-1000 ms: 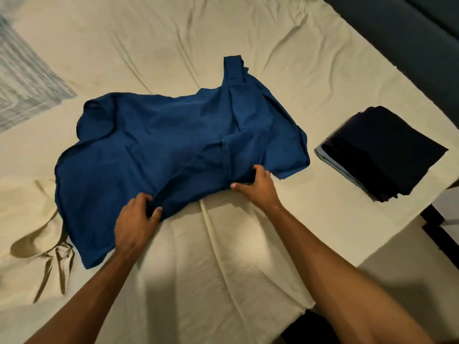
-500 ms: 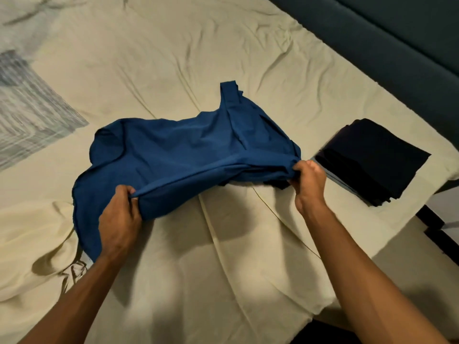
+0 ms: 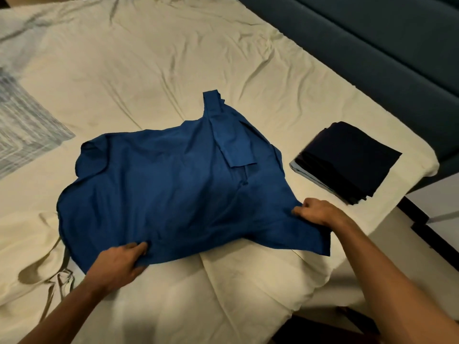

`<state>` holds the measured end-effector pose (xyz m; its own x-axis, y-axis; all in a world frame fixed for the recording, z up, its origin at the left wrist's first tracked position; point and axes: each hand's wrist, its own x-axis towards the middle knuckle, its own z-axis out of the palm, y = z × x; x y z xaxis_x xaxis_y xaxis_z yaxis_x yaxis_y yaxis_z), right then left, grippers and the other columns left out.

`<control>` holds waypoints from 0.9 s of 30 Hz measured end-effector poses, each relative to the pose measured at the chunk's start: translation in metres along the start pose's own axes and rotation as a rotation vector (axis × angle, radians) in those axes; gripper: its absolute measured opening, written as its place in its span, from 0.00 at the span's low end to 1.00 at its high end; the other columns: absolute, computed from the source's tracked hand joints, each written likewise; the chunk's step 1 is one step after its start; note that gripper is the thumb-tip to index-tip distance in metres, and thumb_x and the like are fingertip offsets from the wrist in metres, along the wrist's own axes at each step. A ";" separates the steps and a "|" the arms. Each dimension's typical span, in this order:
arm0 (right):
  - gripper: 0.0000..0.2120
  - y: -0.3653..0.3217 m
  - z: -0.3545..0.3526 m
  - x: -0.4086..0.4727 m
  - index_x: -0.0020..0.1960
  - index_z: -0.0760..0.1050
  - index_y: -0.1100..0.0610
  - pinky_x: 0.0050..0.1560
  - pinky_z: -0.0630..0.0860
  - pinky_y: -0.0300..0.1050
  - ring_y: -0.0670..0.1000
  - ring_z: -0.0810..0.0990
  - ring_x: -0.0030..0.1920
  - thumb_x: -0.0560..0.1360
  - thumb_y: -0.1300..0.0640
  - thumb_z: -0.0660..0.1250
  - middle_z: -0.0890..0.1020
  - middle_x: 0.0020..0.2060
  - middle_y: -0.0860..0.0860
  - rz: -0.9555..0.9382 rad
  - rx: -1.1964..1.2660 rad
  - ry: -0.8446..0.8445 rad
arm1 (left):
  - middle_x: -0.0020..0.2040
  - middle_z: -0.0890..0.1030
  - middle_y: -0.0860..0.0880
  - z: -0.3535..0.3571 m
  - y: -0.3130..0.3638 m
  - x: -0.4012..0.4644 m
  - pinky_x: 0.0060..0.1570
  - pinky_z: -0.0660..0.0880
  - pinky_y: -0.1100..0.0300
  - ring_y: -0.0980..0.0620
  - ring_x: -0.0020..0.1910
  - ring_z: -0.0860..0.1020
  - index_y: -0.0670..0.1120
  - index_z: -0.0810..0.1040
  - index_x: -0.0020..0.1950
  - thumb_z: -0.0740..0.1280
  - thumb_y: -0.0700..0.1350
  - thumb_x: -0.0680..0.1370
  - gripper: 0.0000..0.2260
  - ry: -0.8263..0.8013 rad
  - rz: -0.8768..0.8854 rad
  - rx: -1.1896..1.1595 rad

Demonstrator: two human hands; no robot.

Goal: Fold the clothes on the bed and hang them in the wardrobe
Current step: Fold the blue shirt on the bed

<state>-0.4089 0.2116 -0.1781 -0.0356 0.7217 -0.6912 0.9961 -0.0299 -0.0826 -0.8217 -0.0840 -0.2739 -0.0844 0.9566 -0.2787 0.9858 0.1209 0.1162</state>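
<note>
A blue shirt point(image 3: 169, 184) lies spread on the cream bedsheet point(image 3: 149, 58), one sleeve folded across its right side and pointing up the bed. My left hand point(image 3: 119, 264) grips the shirt's near hem at the lower left, thumb on top of the cloth. My right hand point(image 3: 315, 211) pinches the cloth at the right, and a corner of the shirt drapes under my forearm. A folded stack of dark navy clothes point(image 3: 347, 160) sits on the bed to the right of the shirt.
A cream garment point(image 3: 32, 264) lies crumpled at the lower left of the bed. A grey patterned cloth point(image 3: 22, 130) is at the left edge. A dark teal headboard point(image 3: 372, 45) runs along the upper right. The bed's corner drops to the floor at the lower right.
Both hands pulled the shirt's hem toward me and apart, and the bunched cloth now lies spread flatter. My right hand moved right and down; the left dropped lower.
</note>
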 end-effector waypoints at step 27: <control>0.21 0.029 0.028 -0.007 0.68 0.72 0.54 0.54 0.75 0.47 0.54 0.79 0.57 0.76 0.50 0.64 0.79 0.62 0.53 0.020 -0.362 -0.158 | 0.66 0.77 0.49 -0.038 0.008 0.059 0.65 0.72 0.58 0.49 0.65 0.76 0.52 0.73 0.68 0.58 0.46 0.76 0.21 -0.686 -0.113 0.172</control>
<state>-0.3816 0.1858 -0.1957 0.0007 0.6076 -0.7942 0.9597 0.2228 0.1713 -0.8245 -0.0171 -0.2534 -0.1325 0.5518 -0.8234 0.9901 0.1118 -0.0844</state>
